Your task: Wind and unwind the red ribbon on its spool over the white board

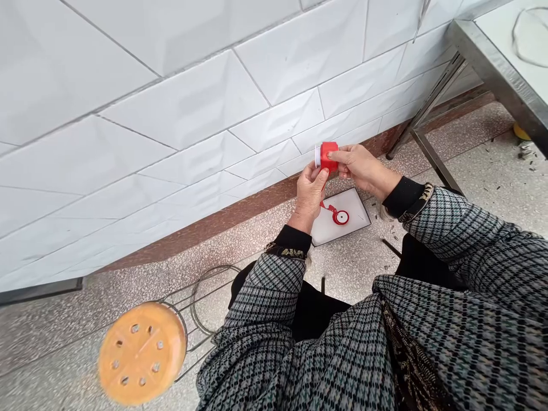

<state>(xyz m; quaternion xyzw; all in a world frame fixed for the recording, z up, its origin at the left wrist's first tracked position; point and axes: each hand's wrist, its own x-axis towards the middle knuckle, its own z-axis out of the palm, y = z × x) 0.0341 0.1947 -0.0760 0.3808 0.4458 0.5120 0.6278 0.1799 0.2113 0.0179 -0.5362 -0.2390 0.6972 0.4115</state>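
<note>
My left hand (pixel 309 193) and my right hand (pixel 360 165) meet in front of the tiled wall. Between them is a red ribbon roll (pixel 329 149) with a white spool end showing on its left side. My left fingers are closed on it from below and left; my right thumb presses its red face from the right. Under the hands, a white tray-like board (pixel 353 200) with a dark edge lies on the floor. A small red ribbon spool (pixel 342 217) with a white centre rests on it, and a loose red ribbon strand (pixel 329 208) runs from it toward my left hand.
An orange round stool (pixel 141 354) with holes in its seat stands at lower left, its wire legs to the right. A metal-framed table (pixel 492 54) is at upper right. White tiled wall (pixel 205 103) runs close ahead. Dark scraps (pixel 391 234) dot the speckled floor.
</note>
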